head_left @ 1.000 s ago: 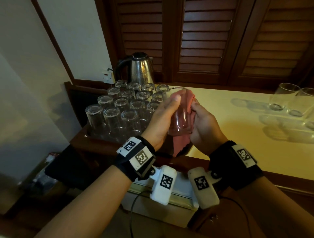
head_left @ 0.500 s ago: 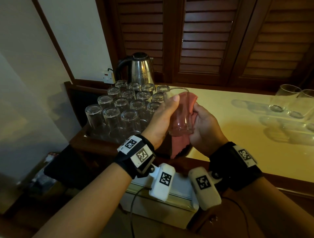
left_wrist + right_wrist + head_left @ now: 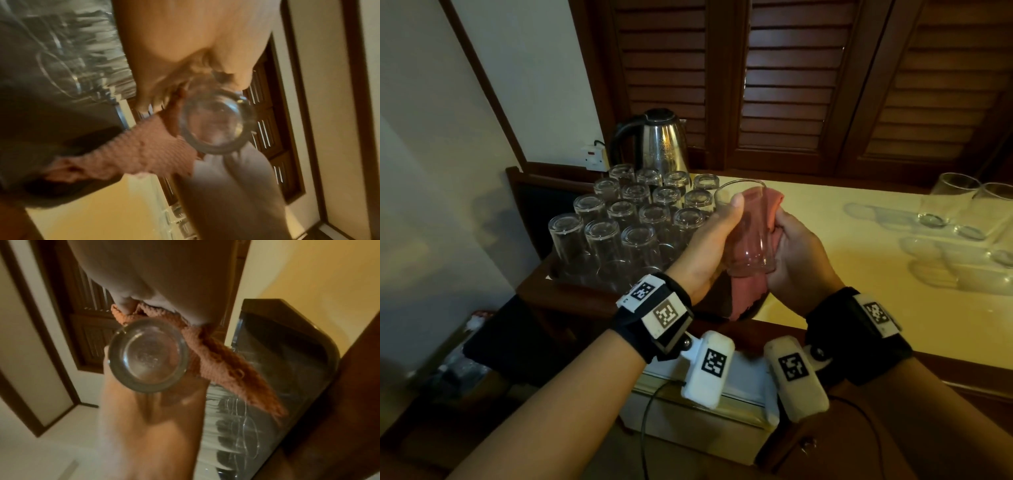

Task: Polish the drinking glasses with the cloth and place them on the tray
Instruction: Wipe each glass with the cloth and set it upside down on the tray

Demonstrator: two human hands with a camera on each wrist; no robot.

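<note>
I hold a clear drinking glass [image 3: 748,240] upright over the near right corner of a dark tray [image 3: 709,303]. My left hand [image 3: 717,233] grips its left side, thumb near the rim. My right hand [image 3: 791,246] presses a pink cloth [image 3: 768,205] against the far right side, and the cloth's tail hangs below the glass. The glass's thick base [image 3: 213,125] faces the left wrist camera with the cloth [image 3: 150,151] beside it. In the right wrist view the base [image 3: 148,353] sits between both hands, with the cloth [image 3: 222,363] trailing right.
Several upturned glasses [image 3: 619,222] fill the tray's left and middle. A steel kettle [image 3: 659,144] stands behind them by a wall socket. More glasses [image 3: 955,202] stand at the far right of the pale counter [image 3: 859,274]. Louvred wooden doors close off the back.
My right hand has worked the cloth slightly along the glass's side. Both hands and the glass stay at almost the same spot above the tray's corner.
</note>
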